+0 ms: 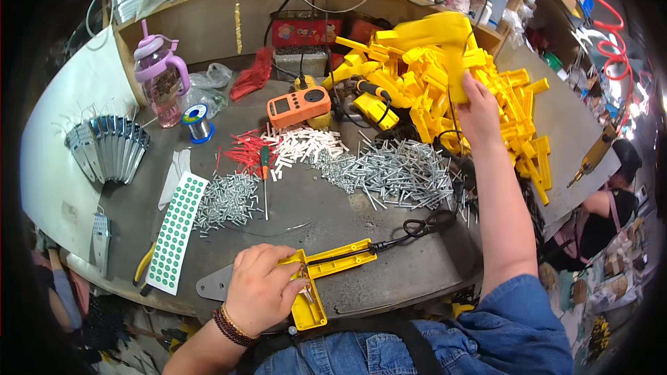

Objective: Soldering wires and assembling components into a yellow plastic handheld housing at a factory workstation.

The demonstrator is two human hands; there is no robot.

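At the near edge of the bench, my left hand [260,288] is closed on an open yellow plastic tool housing half [344,260]. Small parts inside it are partly hidden by my fingers. A black cord [399,239] runs along the handle channel and out at its end. A grey metal plate with holes [214,285] sticks out to the left, beneath my hand. My right hand [481,107] is raised at the far right, gripping another yellow housing piece [455,62], blurred by motion. It is over a big heap of yellow housings [424,90].
Piles of screws [396,170], white sleeves [306,142] and red sleeves [246,149] lie mid-bench, beside a green-handled screwdriver [265,160]. An orange meter [299,106], solder spool [198,125] and pink-lidded bottle [160,80] stand behind. A green-dotted sticker sheet [177,232] and metal plates [111,146] lie left.
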